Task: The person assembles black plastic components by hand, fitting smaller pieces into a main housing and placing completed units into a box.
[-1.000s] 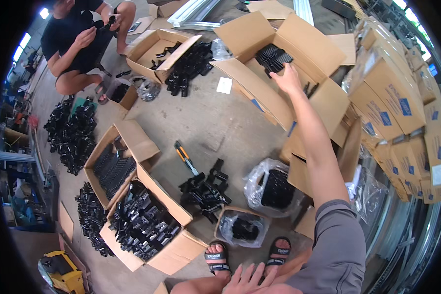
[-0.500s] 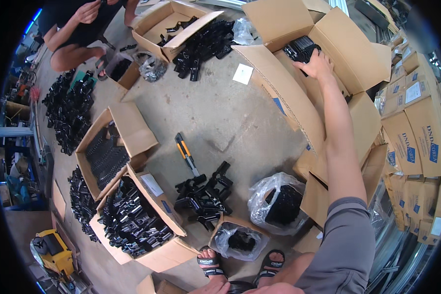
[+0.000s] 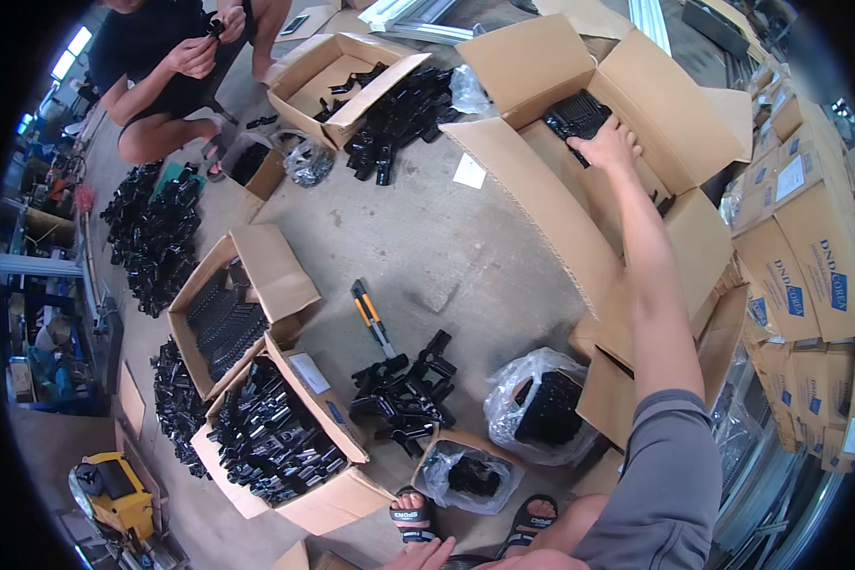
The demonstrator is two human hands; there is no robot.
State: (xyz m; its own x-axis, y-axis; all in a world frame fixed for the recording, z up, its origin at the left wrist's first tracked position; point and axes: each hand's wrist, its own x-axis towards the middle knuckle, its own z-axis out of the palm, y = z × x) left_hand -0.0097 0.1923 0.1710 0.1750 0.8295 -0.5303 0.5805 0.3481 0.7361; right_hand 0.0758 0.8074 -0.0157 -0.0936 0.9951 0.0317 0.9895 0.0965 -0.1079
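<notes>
My right hand point(image 3: 610, 147) reaches into a large open cardboard box point(image 3: 634, 157) at the upper right. Its thumb and fingers curve over the near end of a row of glossy black parts point(image 3: 576, 114), gripping across it; the palm side is hidden. Only part of my left hand point(image 3: 422, 555) shows at the lower edge, near my feet, fingers stretched out and seemingly holding nothing. Closest to it is a small carton point(image 3: 515, 458) lined with clear plastic, with small black pieces point(image 3: 473, 477) inside.
Loose black parts point(image 3: 404, 391) lie mid-floor beside an orange-and-black cutter point(image 3: 370, 315). Filled cartons point(image 3: 280, 256) stand left, a plastic bag of black pieces point(image 3: 505, 404) right. A co-worker's hands point(image 3: 195, 57) hold a black part at upper left. Stacked boxes point(image 3: 779, 275) line the right.
The view has shifted, so most things sit slightly lower. My right hand stays at the row in the box, pulled slightly nearer. More of the co-worker's hands shows.
</notes>
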